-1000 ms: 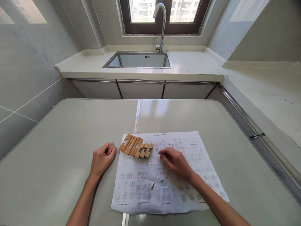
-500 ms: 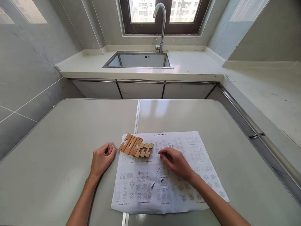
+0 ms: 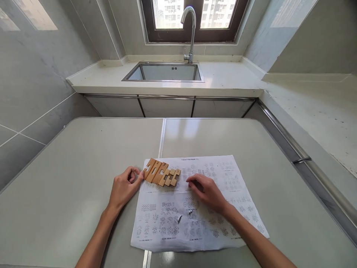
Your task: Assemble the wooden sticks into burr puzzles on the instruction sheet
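Observation:
A row of flat wooden puzzle pieces lies at the upper left of a printed paper sheet. The pieces are notched or slotted, and some bear a dark number. At the left end of the row, the thumb and index finger of my left hand come together on the edge of the leftmost wooden puzzle piece, hiding its lower corner. My other left fingers are curled. My right hand rests on the sheet right of the pieces, fingers bent together, with nothing visible in them.
The sheet lies on a light table with a seam down its middle. Small tears mark the paper. Beyond the table are a counter, a sink and a tap below a window.
My left hand has moved right from beside the row, and its thumb and index finger have reached out to the leftmost piece. My right hand stays nearly where it was.

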The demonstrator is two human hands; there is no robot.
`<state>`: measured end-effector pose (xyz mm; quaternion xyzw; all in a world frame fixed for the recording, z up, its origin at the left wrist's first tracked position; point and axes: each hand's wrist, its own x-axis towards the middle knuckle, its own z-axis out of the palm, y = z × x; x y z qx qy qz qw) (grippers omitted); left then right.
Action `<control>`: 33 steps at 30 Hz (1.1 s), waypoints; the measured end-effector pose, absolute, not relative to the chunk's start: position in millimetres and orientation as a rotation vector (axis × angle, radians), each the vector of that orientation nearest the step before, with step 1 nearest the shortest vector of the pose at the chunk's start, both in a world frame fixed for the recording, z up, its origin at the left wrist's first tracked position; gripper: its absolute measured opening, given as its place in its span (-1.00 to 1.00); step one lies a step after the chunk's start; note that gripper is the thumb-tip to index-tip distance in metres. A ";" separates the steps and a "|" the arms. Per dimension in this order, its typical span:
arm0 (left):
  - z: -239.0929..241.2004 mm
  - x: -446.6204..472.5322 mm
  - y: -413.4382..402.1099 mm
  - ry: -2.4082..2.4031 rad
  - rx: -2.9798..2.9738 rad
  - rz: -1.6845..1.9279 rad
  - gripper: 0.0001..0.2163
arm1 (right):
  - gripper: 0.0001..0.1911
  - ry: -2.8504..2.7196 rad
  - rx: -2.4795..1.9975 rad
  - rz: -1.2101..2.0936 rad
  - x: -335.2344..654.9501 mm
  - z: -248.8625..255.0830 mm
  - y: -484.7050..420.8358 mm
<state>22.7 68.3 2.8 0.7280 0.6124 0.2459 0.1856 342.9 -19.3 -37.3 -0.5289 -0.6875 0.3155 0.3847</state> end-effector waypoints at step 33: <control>64.6 107.1 102.3 1.864 2.191 -0.488 -0.64 | -0.83 -1.748 -1.314 0.822 344.3 -39.8 -17.2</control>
